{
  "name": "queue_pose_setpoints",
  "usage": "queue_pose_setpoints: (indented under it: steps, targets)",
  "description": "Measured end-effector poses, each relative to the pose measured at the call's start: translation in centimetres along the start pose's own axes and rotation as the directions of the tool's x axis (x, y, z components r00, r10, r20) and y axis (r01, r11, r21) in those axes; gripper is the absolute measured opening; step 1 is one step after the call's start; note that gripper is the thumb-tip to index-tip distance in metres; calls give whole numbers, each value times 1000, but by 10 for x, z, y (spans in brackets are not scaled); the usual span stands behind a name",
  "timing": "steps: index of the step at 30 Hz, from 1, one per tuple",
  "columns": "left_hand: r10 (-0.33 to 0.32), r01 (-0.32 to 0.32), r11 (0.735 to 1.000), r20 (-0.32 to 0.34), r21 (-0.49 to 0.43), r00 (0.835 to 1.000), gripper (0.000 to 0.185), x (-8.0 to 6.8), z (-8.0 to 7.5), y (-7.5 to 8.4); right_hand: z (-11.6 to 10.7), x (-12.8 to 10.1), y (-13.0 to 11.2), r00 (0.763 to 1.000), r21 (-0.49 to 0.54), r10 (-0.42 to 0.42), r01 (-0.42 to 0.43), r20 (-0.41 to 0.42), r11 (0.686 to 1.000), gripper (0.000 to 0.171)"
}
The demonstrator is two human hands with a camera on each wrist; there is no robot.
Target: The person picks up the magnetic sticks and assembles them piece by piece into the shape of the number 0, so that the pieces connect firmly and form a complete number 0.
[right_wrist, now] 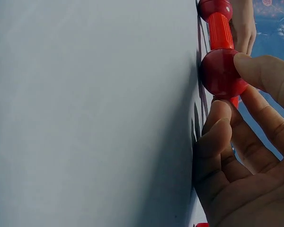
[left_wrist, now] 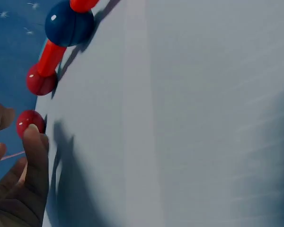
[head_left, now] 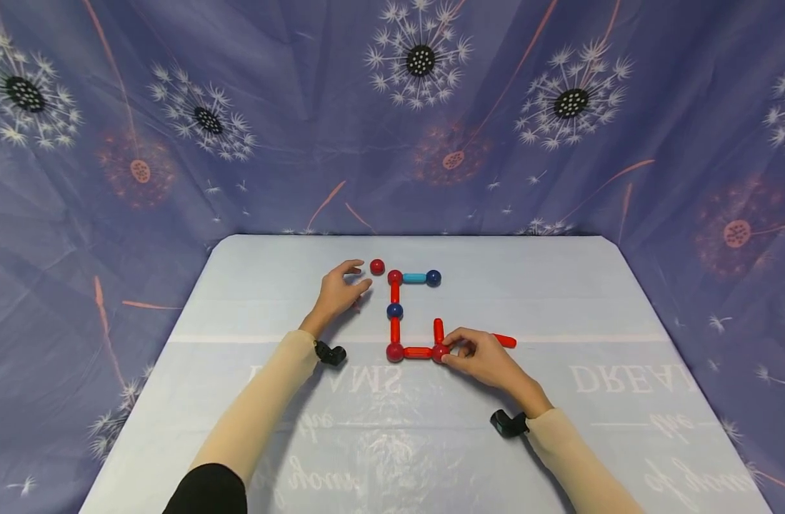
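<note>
My right hand (head_left: 485,357) pinches a red ball (right_wrist: 221,73) between thumb and fingers. That ball is the lower right corner of a ball-and-rod figure lying on the table. A short red rod (head_left: 438,329) points away from it, and another red rod (head_left: 418,353) joins it to the lower left red ball (head_left: 395,352). From there, red rods run up through a dark blue ball (head_left: 395,310) to a top red ball (head_left: 395,277). My left hand (head_left: 338,291), fingers bent loosely and holding nothing, is just left of a loose red ball (head_left: 377,267).
A light blue rod (head_left: 414,278) leads right from the figure's top to a second dark blue ball (head_left: 433,278). Beyond my right hand lies a loose red rod (head_left: 505,340). The white table cover (head_left: 559,285) ends at a purple dandelion-patterned curtain (head_left: 289,128).
</note>
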State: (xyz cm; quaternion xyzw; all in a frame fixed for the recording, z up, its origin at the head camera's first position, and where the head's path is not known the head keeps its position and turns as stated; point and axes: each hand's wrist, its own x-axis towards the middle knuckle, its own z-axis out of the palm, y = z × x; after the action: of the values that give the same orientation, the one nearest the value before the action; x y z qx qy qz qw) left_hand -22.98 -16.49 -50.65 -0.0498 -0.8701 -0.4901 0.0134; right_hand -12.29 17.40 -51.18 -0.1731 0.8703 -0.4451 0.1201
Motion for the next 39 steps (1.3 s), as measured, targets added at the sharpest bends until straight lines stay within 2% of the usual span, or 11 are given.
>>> queue_pose_setpoints:
  steps: [6,13,18,21,26,31,35,39]
  targets:
    - [6,-13,985,43,171,999,62,23,9,7,-2,0,2,1000,-12,-7,7,3,1000,22]
    - [80,-81,956,15,283,997,54,39,13,12,-2,1,3,1000,8,-12,12,10,1000,21]
    - [168,-160,962,-20,220,986,40,43,19,15,-2,1,2,1000,10,-5,5,14,1000,21]
    - [194,-185,961,-22,205,981,37,44,23,17,-2,1,1,1000,5,11,-11,19,1000,21]
    - [145,-146,957,24,251,989,36,43,26,16,-2,1,-1,1000,6,19,-19,25,1000,21]
    - [106,-108,957,20,268,994,36,41,24,14,-1,0,-2,1000,0,19,-19,23,1000,22]
    - [129,-125,964,0,234,992,36,40,22,18,-1,0,-1,1000,-9,22,-22,20,1000,22]
    - [167,-164,970,-2,179,986,39,39,23,29,-1,0,0,999,2,24,-24,25,1000,22]
